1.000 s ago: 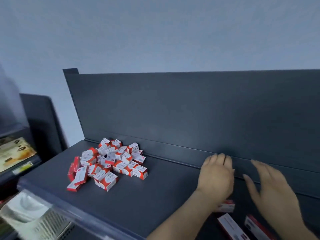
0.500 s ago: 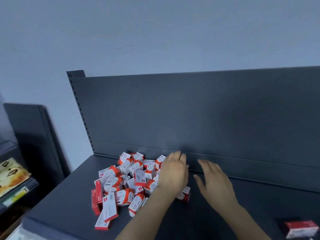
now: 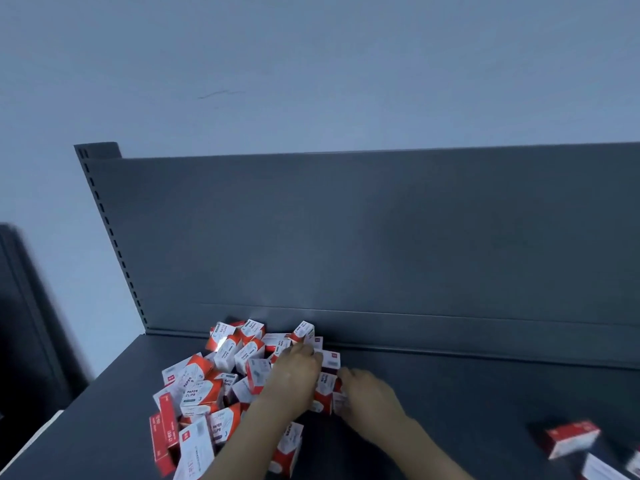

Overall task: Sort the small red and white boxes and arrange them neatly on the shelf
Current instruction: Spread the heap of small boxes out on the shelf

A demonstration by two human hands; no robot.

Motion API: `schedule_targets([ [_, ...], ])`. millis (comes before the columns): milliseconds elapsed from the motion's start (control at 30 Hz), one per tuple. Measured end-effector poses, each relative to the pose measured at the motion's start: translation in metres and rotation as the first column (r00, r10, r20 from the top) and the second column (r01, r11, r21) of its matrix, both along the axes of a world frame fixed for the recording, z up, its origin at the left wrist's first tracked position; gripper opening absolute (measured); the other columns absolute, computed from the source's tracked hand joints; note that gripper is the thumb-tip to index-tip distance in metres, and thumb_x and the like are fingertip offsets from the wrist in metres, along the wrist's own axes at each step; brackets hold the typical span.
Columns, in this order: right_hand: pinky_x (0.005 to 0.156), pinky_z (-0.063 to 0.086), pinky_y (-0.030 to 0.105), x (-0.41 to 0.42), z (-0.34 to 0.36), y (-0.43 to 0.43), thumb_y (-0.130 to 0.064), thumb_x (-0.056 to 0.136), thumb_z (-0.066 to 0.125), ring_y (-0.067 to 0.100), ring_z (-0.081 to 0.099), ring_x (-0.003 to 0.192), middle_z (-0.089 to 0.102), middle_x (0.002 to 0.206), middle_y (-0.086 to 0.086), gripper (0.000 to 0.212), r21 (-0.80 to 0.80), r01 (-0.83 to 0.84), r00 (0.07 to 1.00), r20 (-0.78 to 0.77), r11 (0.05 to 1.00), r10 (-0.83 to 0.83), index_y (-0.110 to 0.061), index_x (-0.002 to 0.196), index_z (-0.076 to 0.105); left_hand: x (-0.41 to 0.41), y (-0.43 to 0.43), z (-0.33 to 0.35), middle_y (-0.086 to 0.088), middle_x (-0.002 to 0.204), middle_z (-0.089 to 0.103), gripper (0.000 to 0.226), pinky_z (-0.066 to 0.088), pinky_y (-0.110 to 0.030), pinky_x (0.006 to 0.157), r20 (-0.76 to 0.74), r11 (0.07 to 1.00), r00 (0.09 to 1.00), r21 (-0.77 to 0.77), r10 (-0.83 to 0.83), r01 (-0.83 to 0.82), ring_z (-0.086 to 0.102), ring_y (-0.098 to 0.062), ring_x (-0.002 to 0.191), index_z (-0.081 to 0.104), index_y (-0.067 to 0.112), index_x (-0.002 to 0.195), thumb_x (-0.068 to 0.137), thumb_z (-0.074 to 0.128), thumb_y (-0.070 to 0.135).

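A loose heap of small red and white boxes (image 3: 221,382) lies on the left part of the dark grey shelf (image 3: 467,393), up against its back panel. My left hand (image 3: 294,379) lies on the right side of the heap, fingers stretched forward onto the boxes. My right hand (image 3: 367,396) is at the heap's right edge, fingers and thumb closing round a small box (image 3: 327,391) that stands between my two hands. Which box faces my palms cover is hidden.
A few more red and white boxes (image 3: 571,441) lie apart at the shelf's near right corner. The tall back panel (image 3: 381,237) closes the rear, with a slotted upright (image 3: 114,244) at its left end. Another dark shelf unit (image 3: 24,323) stands further left.
The view swung left, bringing the heap to the centre. Both hands moved from the bare shelf on the right onto the heap's right side, and the right hand has closed on a box.
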State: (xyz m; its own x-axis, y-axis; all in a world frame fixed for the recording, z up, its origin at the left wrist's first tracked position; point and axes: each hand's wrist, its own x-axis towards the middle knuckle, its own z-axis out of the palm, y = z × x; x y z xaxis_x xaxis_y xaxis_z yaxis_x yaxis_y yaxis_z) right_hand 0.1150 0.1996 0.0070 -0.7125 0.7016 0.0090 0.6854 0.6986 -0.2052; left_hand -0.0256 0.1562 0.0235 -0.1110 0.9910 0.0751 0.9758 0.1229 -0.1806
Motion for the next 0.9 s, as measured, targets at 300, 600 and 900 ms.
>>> schedule_targets([
  [300,0.072,0.032,0.038,0.009,0.013,-0.012,0.008,0.083,0.048,0.042,0.05,0.108,0.05,0.117,0.033,0.036,-0.072,0.022,0.99,-0.136,0.997,-0.032,0.007,0.119,0.047,-0.012,0.012,-0.012,-0.001,0.135,0.044,0.036,0.036,-0.025,0.101,0.065,0.999,0.997,-0.002,-0.035,0.035,0.043,-0.016,0.125,0.049,0.017,0.122,0.086,0.054,0.016],
  [600,0.085,0.043,0.045,0.078,0.04,0.001,0.005,0.083,0.052,0.039,0.049,0.109,0.052,0.119,0.025,0.033,0.001,0.208,0.964,-0.17,0.978,-0.205,0.001,0.116,0.046,0.065,0.044,0.025,0.0,0.106,0.059,0.013,0.045,-0.031,0.087,0.285,0.962,0.937,0.24,-0.2,0.133,0.054,-0.02,0.106,0.058,0.023,0.099,0.088,0.055,0.018],
  [900,0.085,0.044,0.04,0.228,0.061,0.025,-0.004,0.086,0.052,0.034,0.052,0.109,0.055,0.119,0.017,0.03,0.068,0.478,0.863,-0.223,0.876,-0.454,-0.005,0.115,0.046,0.224,0.082,0.044,0.002,0.102,0.062,0.02,0.045,-0.03,0.077,0.435,0.875,0.801,0.435,-0.411,0.213,0.055,-0.018,0.098,0.06,0.018,0.108,0.089,0.058,0.026],
])
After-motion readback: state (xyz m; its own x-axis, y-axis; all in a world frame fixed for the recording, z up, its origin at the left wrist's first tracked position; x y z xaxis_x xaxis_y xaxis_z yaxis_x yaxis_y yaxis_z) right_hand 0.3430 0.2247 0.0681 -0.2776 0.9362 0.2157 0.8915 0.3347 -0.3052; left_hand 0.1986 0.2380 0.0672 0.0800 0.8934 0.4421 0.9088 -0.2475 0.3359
